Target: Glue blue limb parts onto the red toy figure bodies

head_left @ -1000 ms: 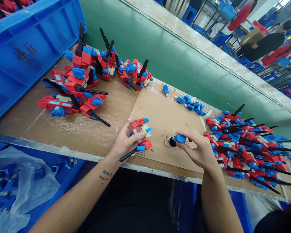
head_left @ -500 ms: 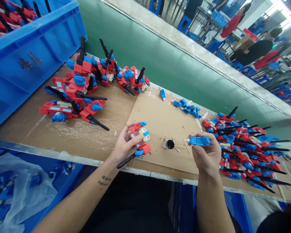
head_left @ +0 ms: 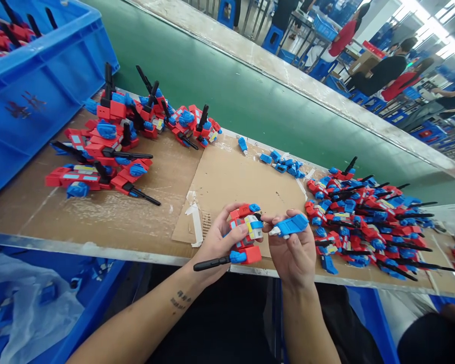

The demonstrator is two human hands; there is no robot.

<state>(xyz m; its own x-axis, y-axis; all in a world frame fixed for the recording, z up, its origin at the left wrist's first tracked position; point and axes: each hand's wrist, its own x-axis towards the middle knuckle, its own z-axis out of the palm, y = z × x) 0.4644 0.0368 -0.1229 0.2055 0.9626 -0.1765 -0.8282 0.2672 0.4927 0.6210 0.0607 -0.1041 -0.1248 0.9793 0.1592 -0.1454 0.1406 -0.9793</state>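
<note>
**Both hands meet over the cardboard sheet, each holding a toy part**

Head view, the only one. Landmark: cardboard sheet [head_left: 231,177] on the bench.

- Left hand [head_left: 220,242] sits at the near edge of the cardboard sheet, fingers closed round a red-and-blue toy robot [head_left: 246,235]. Thumb lies across its front; a black gun part sticks out below the hand, towards the person.
- Right hand [head_left: 293,250] is just beside it, also at the sheet's near edge. Thumb and fingers pinch a blue part [head_left: 290,226], which lies roughly level with its pale tip aimed at the robot.
- Tip of the blue part is right at the robot's side. Touching or a hair apart: can't tell, a fingertip covers the joint.
- Right of the sheet: big pile of toy robots [head_left: 364,222], black guns pointing right.
- Far-left of the sheet: second group of robots [head_left: 114,136], some standing, some lying flat.
- At the sheet's far edge: small heap of loose blue parts [head_left: 284,164], with one single blue piece [head_left: 243,145] a little to their left.
- Left of the sheet, past the second group: blue crate [head_left: 41,86], more red toys showing over its rim.
- Beyond the sheet's far edge: green conveyor belt [head_left: 250,96]. Past that, other people sit at their own stations, well apart from these hands.
- Strip of white tape [head_left: 194,217] on the sheet's near-left corner.
</note>
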